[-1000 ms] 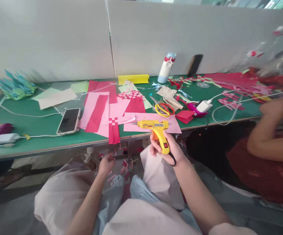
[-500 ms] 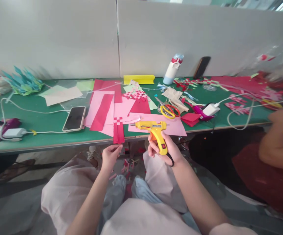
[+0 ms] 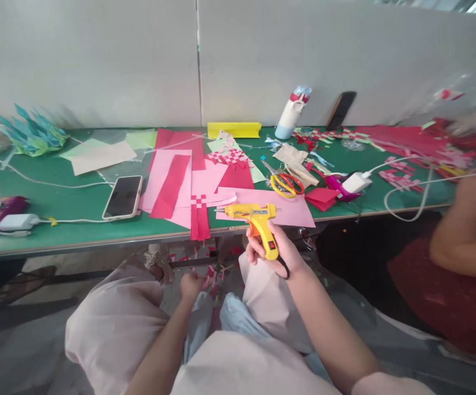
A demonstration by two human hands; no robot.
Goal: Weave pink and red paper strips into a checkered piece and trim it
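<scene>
Right hand [image 3: 284,247] grips one glue gun [image 3: 254,210]; left hand [image 3: 191,285] curls, contents unclear. Bench [image 3: 77,198] carries two phones [image 3: 123,197] [image 3: 342,111]. The glue gun is yellow, red-switched.

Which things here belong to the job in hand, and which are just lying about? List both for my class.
Probably the job:
yellow hot-glue gun, in the right hand
woven paper strips
scissors

Apparently just lying about:
white-cased smartphone
water bottle
fallen paper scraps
</scene>
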